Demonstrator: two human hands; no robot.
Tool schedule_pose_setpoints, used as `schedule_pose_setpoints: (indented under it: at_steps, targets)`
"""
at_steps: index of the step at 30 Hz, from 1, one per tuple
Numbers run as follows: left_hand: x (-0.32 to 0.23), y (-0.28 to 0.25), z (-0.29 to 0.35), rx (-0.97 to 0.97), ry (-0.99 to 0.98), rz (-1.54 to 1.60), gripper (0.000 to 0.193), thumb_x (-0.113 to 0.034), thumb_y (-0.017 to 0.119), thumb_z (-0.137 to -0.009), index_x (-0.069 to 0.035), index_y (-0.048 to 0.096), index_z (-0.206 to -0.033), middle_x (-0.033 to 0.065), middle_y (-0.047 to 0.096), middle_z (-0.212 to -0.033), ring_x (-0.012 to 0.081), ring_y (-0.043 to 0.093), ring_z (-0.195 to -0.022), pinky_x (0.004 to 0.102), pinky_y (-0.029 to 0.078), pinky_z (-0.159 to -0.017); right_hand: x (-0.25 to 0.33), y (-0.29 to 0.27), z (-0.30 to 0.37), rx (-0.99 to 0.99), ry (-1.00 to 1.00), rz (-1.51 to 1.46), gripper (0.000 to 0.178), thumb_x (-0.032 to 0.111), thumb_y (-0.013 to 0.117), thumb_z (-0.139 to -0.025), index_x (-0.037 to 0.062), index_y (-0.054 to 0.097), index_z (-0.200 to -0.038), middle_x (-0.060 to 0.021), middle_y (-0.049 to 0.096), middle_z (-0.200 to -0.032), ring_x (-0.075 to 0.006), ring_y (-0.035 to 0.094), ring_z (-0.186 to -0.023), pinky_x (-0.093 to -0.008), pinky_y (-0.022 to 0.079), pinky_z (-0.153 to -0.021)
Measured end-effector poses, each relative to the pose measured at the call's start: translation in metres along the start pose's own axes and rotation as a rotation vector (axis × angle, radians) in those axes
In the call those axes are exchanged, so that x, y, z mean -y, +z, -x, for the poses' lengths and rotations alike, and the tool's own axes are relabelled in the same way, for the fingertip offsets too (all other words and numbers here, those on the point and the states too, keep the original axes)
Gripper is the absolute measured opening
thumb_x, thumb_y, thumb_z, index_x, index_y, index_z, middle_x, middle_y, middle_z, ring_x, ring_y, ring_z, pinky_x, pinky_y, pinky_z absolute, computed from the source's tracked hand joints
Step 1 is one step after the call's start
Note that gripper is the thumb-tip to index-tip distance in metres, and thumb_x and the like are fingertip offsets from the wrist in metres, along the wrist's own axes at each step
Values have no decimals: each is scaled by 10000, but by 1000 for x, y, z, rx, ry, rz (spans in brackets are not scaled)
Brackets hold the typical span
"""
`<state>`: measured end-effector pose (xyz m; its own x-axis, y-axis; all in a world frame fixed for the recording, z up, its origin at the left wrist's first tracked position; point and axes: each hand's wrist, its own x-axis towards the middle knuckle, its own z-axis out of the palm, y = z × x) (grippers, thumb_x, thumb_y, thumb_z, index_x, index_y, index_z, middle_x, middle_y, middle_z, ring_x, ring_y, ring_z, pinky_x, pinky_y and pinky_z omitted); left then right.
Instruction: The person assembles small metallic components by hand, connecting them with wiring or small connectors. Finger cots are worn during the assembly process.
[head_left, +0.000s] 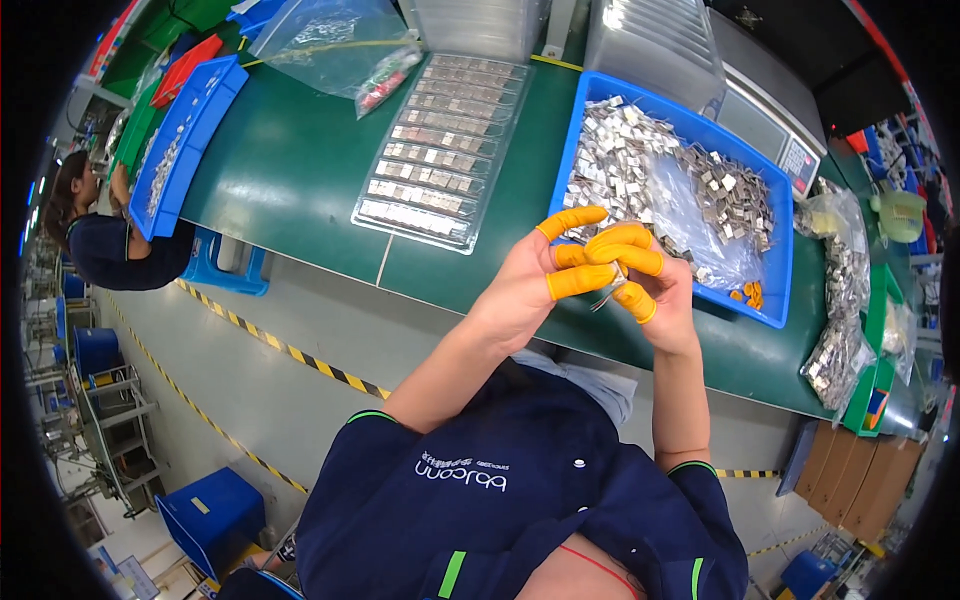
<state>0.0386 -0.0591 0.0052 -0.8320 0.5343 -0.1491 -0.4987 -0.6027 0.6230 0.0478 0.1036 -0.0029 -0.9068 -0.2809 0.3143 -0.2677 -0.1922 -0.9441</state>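
Observation:
My left hand [530, 282] and my right hand [668, 290] meet over the table's front edge, with yellow finger cots on several fingers. Both are closed in a pinch around a small silvery metal part [619, 270] with thin wire leads sticking out below. My fingers cover most of it. Just beyond my hands lies a blue bin [786, 262] holding many small silvery metal parts, a clear plastic bag [690, 205] and some loose yellow finger cots [750, 294]. To the left, a clear plastic tray [428, 185] carries rows of similar parts.
Clear plastic trays [655, 45] are stacked at the back, near a scale [760, 125]. Bagged metal parts [838, 340] lie at the right edge of the green table [290, 150]. Far left, a co-worker [125, 240] sits by a tilted blue bin [195, 135].

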Motion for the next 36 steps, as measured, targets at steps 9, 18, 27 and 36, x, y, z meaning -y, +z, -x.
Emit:
schedule_pose_setpoints:
  at_steps: [9, 18, 27, 36]
  targets:
    - [3, 8, -8, 28, 48, -290, 414, -70, 608, -814, -10, 453, -1192, 93, 607, -1002, 125, 571, -904, 246, 441, -778, 28, -35, 14, -230, 32, 249, 277, 55, 658, -744, 17, 596, -1011, -89, 575, -1012, -188, 514, -962, -286, 410, -821]
    - [-13, -11, -41, -437, 815, -1733, 197, -71, 696, -652, -123, 674, -842, 28, 582, -881, 199, 479, -852, 343, 319, -811, 18, -100, -32, -53, 167, 1042, 339, 127, 661, -734, 8, 581, -1041, -140, 584, -1026, -259, 555, -944, -342, 432, -830]
    - [-18, -8, -60, 25, 517, -2109, 125, -113, 695, -612, -68, 672, -726, 43, 568, -755, 206, 483, -836, 354, 309, -799, -22, -79, -63, 214, 253, 1347, 212, 84, 651, -697, -5, 613, -886, -171, 593, -891, -325, 583, -797, -372, 474, -706]
    - [-13, -11, -79, 261, 444, -2257, 83, -43, 616, -634, -36, 586, -711, 66, 557, -733, 203, 509, -842, 331, 337, -777, -13, -81, -54, -33, 214, 958, 213, 8, 614, -722, 10, 625, -935, -130, 600, -787, -198, 619, -692, -279, 489, -621]
